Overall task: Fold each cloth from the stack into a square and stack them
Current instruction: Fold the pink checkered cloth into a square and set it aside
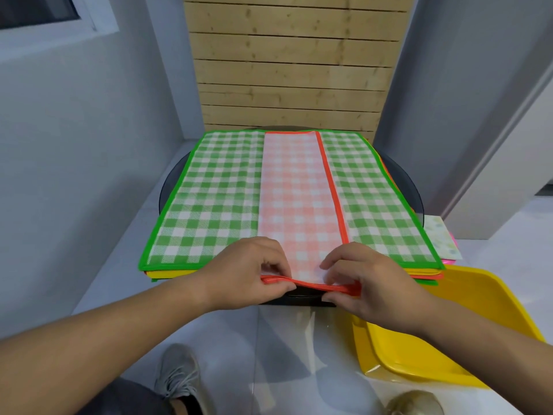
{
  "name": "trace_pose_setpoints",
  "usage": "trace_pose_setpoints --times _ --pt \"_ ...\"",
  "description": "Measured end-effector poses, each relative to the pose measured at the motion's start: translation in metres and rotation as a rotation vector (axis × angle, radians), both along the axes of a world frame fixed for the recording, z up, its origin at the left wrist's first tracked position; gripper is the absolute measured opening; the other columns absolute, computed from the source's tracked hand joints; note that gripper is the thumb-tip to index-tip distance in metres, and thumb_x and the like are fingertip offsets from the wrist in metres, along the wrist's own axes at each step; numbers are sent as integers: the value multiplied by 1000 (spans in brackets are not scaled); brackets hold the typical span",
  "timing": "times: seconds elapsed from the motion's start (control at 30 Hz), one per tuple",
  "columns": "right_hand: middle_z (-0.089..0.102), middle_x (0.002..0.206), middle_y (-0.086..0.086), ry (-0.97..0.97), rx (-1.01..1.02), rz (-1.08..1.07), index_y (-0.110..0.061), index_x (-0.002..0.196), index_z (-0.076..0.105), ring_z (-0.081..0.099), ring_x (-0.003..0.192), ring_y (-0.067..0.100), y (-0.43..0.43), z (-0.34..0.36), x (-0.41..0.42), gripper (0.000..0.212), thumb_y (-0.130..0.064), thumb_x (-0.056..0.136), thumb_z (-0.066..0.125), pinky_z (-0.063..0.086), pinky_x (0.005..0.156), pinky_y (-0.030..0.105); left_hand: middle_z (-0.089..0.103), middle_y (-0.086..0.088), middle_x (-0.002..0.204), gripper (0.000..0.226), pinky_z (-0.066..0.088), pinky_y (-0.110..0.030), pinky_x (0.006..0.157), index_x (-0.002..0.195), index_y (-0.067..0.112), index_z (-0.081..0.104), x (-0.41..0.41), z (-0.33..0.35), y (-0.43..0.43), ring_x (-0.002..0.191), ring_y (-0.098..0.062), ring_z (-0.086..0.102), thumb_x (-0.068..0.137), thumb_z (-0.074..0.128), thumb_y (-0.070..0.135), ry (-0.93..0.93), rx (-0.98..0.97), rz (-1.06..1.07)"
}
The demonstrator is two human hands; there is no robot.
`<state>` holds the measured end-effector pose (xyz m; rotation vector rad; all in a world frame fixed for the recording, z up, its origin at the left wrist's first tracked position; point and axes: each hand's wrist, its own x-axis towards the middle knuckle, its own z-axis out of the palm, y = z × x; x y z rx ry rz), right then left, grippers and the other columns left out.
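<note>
An orange checked cloth point(296, 199), folded into a long narrow strip with an orange hem, lies lengthwise down the middle of a stack of cloths. The top cloth of that stack is green checked point(209, 202) with a green border; yellow and orange edges point(425, 272) show beneath it. My left hand point(254, 274) pinches the near left corner of the orange strip. My right hand point(356, 280) pinches its near right corner. Both corners are lifted slightly off the stack's front edge.
The stack sits on a round dark table point(410, 187). A yellow plastic tray or seat point(449, 333) stands at the lower right. A pale patterned sheet point(443, 238) lies right of the stack. A wooden slatted panel point(290, 70) stands behind. Shoes point(176, 375) show on the white floor below.
</note>
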<state>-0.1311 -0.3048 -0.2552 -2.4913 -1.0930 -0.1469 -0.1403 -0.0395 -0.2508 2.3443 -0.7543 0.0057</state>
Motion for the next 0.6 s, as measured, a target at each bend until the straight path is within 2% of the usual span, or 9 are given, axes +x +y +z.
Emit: trace_pose_setpoints --times 0.1,0.2,0.33,0.5,0.6 --pt "64 106 -13 -32 33 3 -25 87 70 57 98 3 0 1 1 23 -47 86 61 53 78 22 66 17 81 9 53 -26 73 83 26 77 1 2 1 84 -6 63 82 75 35 -10 -15 6" --pt "64 103 -14 -68 42 5 -25 91 69 59 96 3 1 7 3 22 -44 90 59 52 79 21 66 18 81 4 50 -19 72 82 27 76 3 8 2 84 -7 64 84 76 31 -11 -37 15" --pt "63 101 -15 -89 110 -22 -26 96 65 60 92 4 3 28 12 22 -45 94 53 52 75 21 69 17 85 10 54 -26 76 87 28 77 12 27 6 85 -5 66 85 74 37 -80 -63 34" --pt "66 88 -13 -63 295 -123 -24 91 67 63 80 9 14 64 45 8 -33 90 66 51 67 27 71 15 87 13 50 -17 78 92 23 78 44 62 10 87 -7 67 81 82 22 -99 -175 138" --pt "68 80 -14 14 387 -225 -28 82 69 61 72 6 21 85 76 6 -31 87 69 46 64 20 74 14 94 24 53 -17 80 98 23 76 73 78 10 86 -1 69 78 83 11 16 -284 205"
